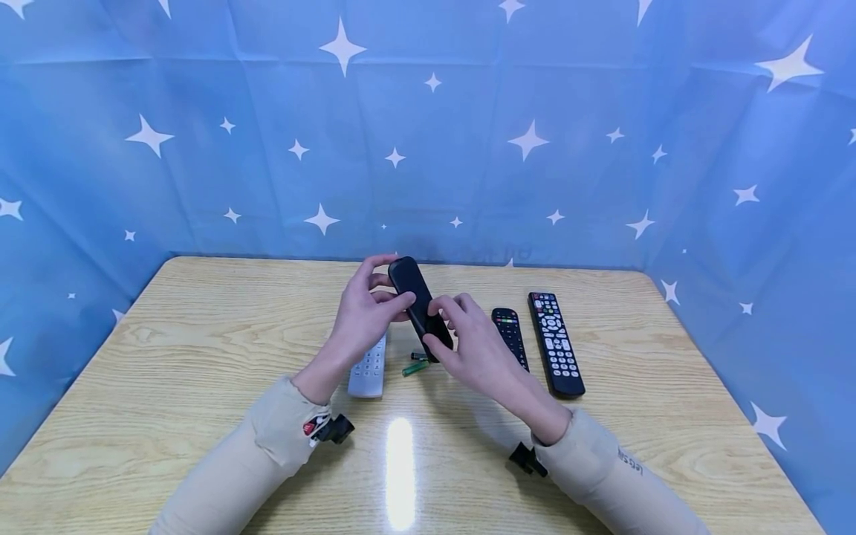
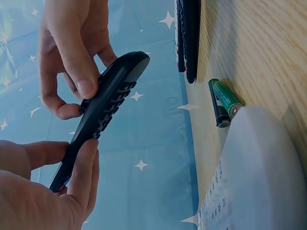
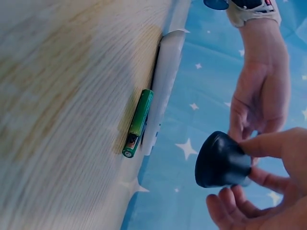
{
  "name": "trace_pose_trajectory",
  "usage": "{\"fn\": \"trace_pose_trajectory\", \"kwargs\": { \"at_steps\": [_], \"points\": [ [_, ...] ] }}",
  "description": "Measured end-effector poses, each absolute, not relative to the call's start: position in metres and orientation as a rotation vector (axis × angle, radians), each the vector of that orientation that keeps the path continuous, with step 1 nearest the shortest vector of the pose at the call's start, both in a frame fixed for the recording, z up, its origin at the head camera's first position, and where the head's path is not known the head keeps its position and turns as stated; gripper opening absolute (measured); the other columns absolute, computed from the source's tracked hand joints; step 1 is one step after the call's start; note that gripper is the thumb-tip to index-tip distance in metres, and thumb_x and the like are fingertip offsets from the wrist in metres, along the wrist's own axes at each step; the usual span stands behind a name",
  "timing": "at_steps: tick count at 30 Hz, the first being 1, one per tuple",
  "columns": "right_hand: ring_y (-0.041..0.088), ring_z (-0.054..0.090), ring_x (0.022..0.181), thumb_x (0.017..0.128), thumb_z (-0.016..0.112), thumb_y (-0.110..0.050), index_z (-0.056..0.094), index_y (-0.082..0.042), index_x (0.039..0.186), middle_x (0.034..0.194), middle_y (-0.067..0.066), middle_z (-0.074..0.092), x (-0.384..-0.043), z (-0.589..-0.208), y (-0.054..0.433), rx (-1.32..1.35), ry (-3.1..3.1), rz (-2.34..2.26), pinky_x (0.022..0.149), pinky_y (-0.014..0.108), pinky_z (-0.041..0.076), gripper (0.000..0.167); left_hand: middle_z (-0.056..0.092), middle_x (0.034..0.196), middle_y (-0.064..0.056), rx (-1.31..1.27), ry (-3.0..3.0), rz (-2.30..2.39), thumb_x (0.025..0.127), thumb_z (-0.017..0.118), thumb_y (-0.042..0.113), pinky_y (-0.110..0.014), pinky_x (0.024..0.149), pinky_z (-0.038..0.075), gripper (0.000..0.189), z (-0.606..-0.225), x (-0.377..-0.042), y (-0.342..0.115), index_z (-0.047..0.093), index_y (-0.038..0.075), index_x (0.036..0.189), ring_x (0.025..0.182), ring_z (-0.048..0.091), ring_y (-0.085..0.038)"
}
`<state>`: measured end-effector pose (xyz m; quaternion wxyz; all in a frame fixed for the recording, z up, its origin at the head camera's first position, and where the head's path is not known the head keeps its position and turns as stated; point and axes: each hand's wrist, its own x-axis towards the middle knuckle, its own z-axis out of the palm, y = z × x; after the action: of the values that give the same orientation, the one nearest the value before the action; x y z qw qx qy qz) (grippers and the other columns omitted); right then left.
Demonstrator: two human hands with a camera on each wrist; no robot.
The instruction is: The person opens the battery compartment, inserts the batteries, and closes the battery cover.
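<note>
My left hand [image 1: 364,308] grips the upper end of a black remote control [image 1: 409,279], thumb on its back and fingers along the far side. The remote is tilted above the table; its buttons face down, as the left wrist view shows. At its lower end, my right hand [image 1: 478,345] pinches the remote with thumb and bent index finger, the other fingers loosely curled. Beneath lie two small batteries, a green battery [image 1: 415,368] and a darker battery [image 1: 419,356], side by side on the table. Next to them is a white remote control [image 1: 367,371], partly hidden by the left wrist.
To the right, a small black remote [image 1: 510,332] lies partly behind the right hand. A longer black remote [image 1: 556,345] with white buttons lies beside it, buttons up. The wooden table [image 1: 221,334] ends at a blue curtain [image 1: 428,186] with white stars.
</note>
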<state>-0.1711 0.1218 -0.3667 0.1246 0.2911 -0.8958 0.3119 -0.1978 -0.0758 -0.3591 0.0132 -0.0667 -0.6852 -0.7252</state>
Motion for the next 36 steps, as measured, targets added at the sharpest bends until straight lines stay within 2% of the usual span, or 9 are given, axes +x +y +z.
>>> {"fn": "trace_pose_trajectory", "kwargs": {
  "at_steps": [11,19,25,32,36],
  "points": [
    [0.029,0.065,0.083,0.092,0.075,-0.009,0.061,-0.008,0.115,0.099,0.011,0.057,-0.1719,-0.3672,0.1211,0.835,-2.609,0.947,0.069,0.035,0.056,0.028,0.06,0.115,-0.021,-0.222,-2.182,-2.198,0.093,0.072,-0.005,-0.047,0.078,0.061,0.062,-0.3599,-0.1962,-0.0747,0.047,0.012,0.147,0.092,0.071,-0.033],
    [0.026,0.065,0.083,0.092,0.075,-0.008,0.062,-0.007,0.116,0.099,0.009,0.058,-0.1728,-0.3667,0.1209,0.822,-2.599,0.952,0.07,0.033,0.056,0.027,0.06,0.115,-0.021,-0.208,-2.206,-2.157,0.092,0.073,-0.004,-0.041,0.076,0.062,0.062,-0.3602,-0.1974,-0.0742,0.047,0.01,0.147,0.094,0.071,-0.033],
    [0.024,0.063,0.084,0.091,0.074,-0.007,0.063,-0.006,0.116,0.099,0.009,0.058,-0.1733,-0.3628,0.1218,0.809,-2.597,0.955,0.071,0.031,0.057,0.027,0.06,0.114,-0.02,-0.209,-2.199,-2.157,0.092,0.073,-0.005,-0.048,0.077,0.062,0.062,-0.3608,-0.197,-0.0745,0.049,0.013,0.146,0.09,0.071,-0.032],
    [0.026,0.062,0.085,0.09,0.077,-0.007,0.063,-0.005,0.115,0.1,0.01,0.059,-0.1768,-0.3594,0.1272,0.81,-2.597,0.955,0.071,0.033,0.057,0.029,0.06,0.113,-0.019,-0.201,-2.207,-2.147,0.092,0.072,-0.005,-0.044,0.076,0.062,0.06,-0.3626,-0.1975,-0.0761,0.049,0.013,0.145,0.09,0.071,-0.031],
    [0.028,0.061,0.086,0.09,0.077,-0.007,0.063,-0.006,0.115,0.102,0.01,0.059,-0.1778,-0.3592,0.1297,0.8,-2.611,0.952,0.072,0.033,0.056,0.028,0.06,0.114,-0.02,-0.196,-2.213,-2.133,0.092,0.072,-0.005,-0.048,0.078,0.061,0.059,-0.3635,-0.1978,-0.0778,0.051,0.014,0.144,0.09,0.07,-0.031]
  ]
}}
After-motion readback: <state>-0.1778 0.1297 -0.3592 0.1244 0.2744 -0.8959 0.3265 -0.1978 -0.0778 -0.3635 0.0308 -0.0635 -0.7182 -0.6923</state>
